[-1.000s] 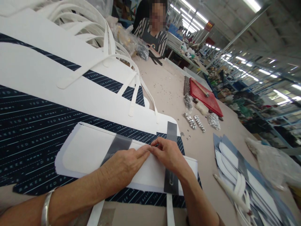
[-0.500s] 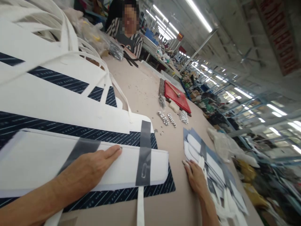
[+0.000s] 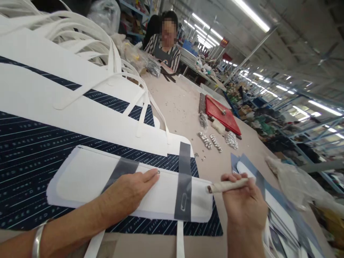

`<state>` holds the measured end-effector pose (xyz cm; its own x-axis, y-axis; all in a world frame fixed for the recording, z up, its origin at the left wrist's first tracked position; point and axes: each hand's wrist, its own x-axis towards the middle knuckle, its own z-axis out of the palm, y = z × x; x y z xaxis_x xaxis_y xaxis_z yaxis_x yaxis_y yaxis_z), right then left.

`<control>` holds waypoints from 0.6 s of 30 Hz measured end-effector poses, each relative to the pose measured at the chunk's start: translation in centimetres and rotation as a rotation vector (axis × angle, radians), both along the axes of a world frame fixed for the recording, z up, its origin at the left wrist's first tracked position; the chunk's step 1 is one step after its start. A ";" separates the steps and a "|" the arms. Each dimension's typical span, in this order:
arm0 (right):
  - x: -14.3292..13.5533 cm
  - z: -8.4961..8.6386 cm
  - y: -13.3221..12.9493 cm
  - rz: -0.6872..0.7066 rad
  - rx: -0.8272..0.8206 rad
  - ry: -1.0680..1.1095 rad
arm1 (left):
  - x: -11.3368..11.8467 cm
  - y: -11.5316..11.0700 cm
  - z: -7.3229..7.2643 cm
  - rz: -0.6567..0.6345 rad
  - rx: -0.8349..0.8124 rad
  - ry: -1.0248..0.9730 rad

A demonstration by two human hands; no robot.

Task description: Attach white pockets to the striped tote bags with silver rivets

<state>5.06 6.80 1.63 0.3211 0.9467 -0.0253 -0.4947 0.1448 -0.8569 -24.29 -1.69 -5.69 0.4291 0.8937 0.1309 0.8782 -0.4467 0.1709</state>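
A white panel (image 3: 163,193) with grey cross strips lies on dark blue striped lining (image 3: 32,161). My left hand (image 3: 130,190) rests on the panel, fingers pressed together, with a small metal piece (image 3: 158,172) at their tips near the stitched upper edge. In my right hand (image 3: 243,204) is a pale wrapped stick (image 3: 228,185) with a dark tip, held nearly level by thumb and fingers. Its tip is over the panel's right end; whether it touches cannot be made out. On the right grey strip (image 3: 185,179) shows a narrow outlined slot.
White straps (image 3: 115,57) loop over stacked panels at the left. Metal fittings (image 3: 204,140) lie in rows near a red board (image 3: 224,115) bearing a hammer (image 3: 216,105). More grey-and-white pieces (image 3: 276,200) lie at the right. A person (image 3: 163,53) sits across the table.
My right hand has come up from the table beside the right-hand pieces, turned over, and now holds the wrapped stick toward the panel. My left hand keeps its place on the panel; the view has shifted.
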 end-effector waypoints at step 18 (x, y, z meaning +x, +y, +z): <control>-12.0 -6.8 2.6 0.297 -0.129 0.239 | 0.1 0.0 -0.1 -0.019 0.004 -0.036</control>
<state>-6.96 9.44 -5.14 0.0045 0.9817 -0.1905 -0.6865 -0.1355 -0.7144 -24.22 -1.70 -5.79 0.4413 0.8846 0.1506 0.8626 -0.4644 0.2006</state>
